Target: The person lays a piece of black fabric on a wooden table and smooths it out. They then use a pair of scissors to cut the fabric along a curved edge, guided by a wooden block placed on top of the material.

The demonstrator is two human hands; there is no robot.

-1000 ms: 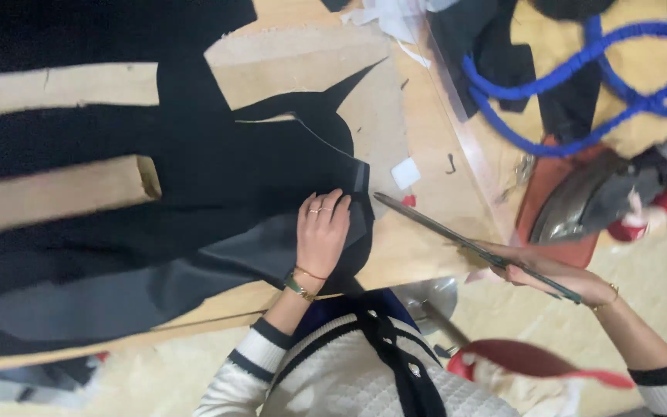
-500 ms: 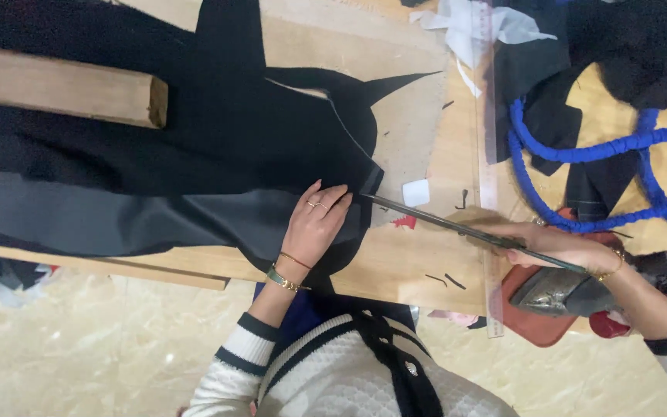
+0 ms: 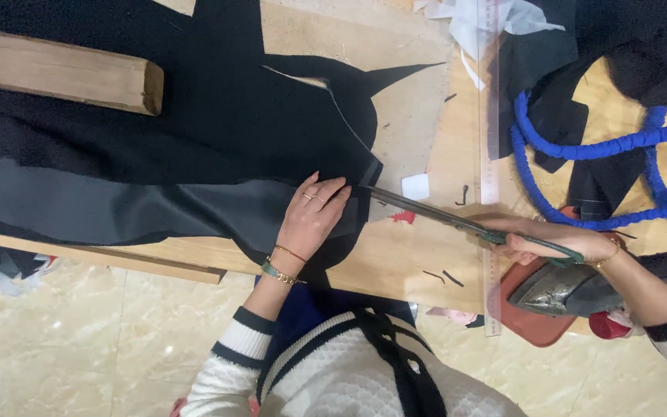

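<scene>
A wooden block (image 3: 59, 73) lies on the black fabric (image 3: 194, 147) toward the far left corner of the surface (image 3: 395, 262), seemingly as a weight that keeps the cloth from sliding. The fabric spreads from the left edge across to the middle, its lower fold hanging slightly past the near edge.

The left hand (image 3: 312, 216) lies flat and released on the cloth, fingers spread, close to the near edge and right at the cut line; pressing down there holds the layers taut and still where the blades meet them.

To the right, long scissors (image 3: 457, 222) reach across bare wood with their tips touching the fabric's edge just beside the left fingertips. The right hand (image 3: 553, 241) is clenched around the scissor handles near the near right edge, low to the surface so the blades run level.

A clear ruler (image 3: 489, 116) lies from far edge to near edge just behind that hand. A small white chalk piece (image 3: 415, 186) sits beside the blades. An iron (image 3: 561, 287) rests on a red pad (image 3: 530, 320) at the near right corner, and a blue cord (image 3: 604, 177) loops along the right edge.
</scene>
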